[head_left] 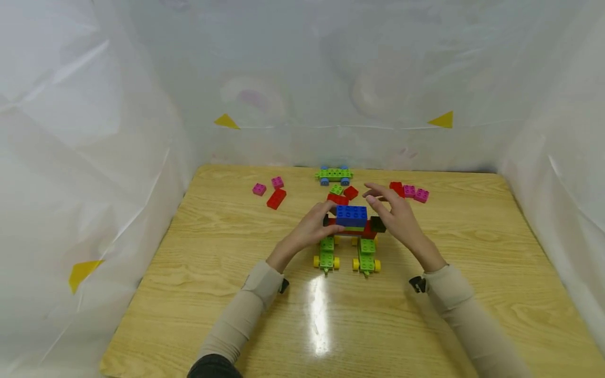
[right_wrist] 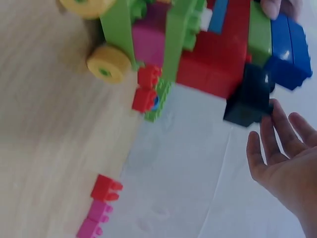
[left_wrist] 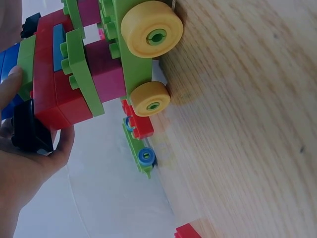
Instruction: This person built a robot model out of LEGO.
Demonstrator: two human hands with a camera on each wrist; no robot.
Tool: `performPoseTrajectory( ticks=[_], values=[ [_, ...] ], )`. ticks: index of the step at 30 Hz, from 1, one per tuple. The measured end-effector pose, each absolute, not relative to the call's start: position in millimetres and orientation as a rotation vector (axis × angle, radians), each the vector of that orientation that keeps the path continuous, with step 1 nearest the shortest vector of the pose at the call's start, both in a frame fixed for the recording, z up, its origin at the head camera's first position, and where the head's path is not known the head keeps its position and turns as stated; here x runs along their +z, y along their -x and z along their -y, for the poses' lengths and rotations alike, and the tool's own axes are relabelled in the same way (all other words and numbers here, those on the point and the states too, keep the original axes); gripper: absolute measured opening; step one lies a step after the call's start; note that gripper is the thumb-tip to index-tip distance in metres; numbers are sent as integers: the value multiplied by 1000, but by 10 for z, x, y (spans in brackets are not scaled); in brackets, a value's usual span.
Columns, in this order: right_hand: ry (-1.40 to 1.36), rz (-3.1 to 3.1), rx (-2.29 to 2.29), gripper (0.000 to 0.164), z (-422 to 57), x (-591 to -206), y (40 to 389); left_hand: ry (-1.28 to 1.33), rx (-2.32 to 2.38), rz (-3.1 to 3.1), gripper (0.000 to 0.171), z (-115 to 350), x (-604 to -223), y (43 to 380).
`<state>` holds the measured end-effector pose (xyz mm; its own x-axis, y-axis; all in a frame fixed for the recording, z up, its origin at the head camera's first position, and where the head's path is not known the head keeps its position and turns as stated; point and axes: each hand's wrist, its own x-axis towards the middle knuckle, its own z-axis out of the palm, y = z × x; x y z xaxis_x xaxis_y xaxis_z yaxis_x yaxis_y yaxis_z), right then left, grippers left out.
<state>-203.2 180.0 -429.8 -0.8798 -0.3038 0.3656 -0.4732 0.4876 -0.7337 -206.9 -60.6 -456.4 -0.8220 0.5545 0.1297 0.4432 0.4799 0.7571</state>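
A toy brick build stands in the middle of the table, topped by a blue brick (head_left: pixel 351 215). Under it come green and red bricks (left_wrist: pixel 47 84), then magenta bricks (left_wrist: pixel 105 69) on two green wheeled bases (head_left: pixel 326 257) with yellow wheels. My left hand (head_left: pixel 314 226) grips the build's left end, thumb at the front and fingers behind, around a black brick (left_wrist: pixel 30 126). Beside the right-end black brick (head_left: pixel 377 224), my right hand (head_left: pixel 398 214) has its fingers spread and loosely bent, holding nothing. Its fingertips are close to that brick; the right wrist view leaves contact unclear.
A green wheeled base with blue wheels (head_left: pixel 334 174) stands at the table's back. Before it lie a small green brick (head_left: pixel 336 190) and red bricks (head_left: pixel 351 192). Loose magenta bricks (head_left: pixel 259 189) and red ones lie to both sides. White sheeting (head_left: pixel 302 79) surrounds the table.
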Motion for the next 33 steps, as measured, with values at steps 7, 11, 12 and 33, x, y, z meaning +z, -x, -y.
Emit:
performPoseTrajectory(
  ticks=[7, 11, 12, 33],
  values=[
    [-518, 2514, 1235, 43, -2075, -4270, 2450, -852, 1248, -2592, 43, 612, -4548, 2067],
    [-415, 2565, 1154, 41, -2226, -4452, 2650, -870, 1248, -2595, 41, 618, -4553, 2063],
    [-385, 2588, 1126, 41, -2257, -4504, 2686, -871, 1245, -2599, 41, 619, -4558, 2060],
    [-100, 3073, 317, 48, -2410, -4985, 3089, -900, 1264, -2585, 39, 591, -4618, 2066]
  ],
)
